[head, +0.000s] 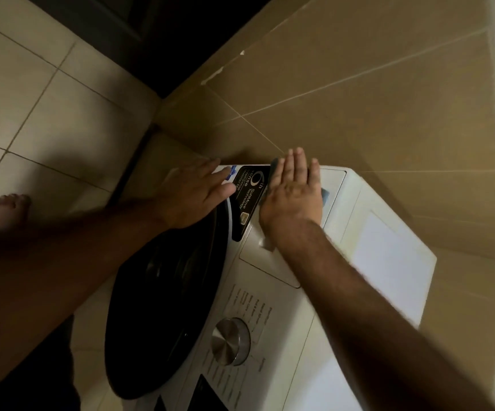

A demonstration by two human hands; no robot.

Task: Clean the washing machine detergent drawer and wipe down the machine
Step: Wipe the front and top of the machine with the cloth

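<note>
Fingers of my right hand lie straight, pressing a cloth onto the closed detergent drawer at the washing machine front's top corner; my left hand, flat, steadies the front edge.

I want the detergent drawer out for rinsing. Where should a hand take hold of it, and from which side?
Grip the detergent drawer at the recessed handle in its front panel, beside the black sticker. Come from the machine's front, fingers hooked into the recess, and pull straight out: the panel looks flush, so no other edge offers a grip. The right hand partly hides the recess.
</note>
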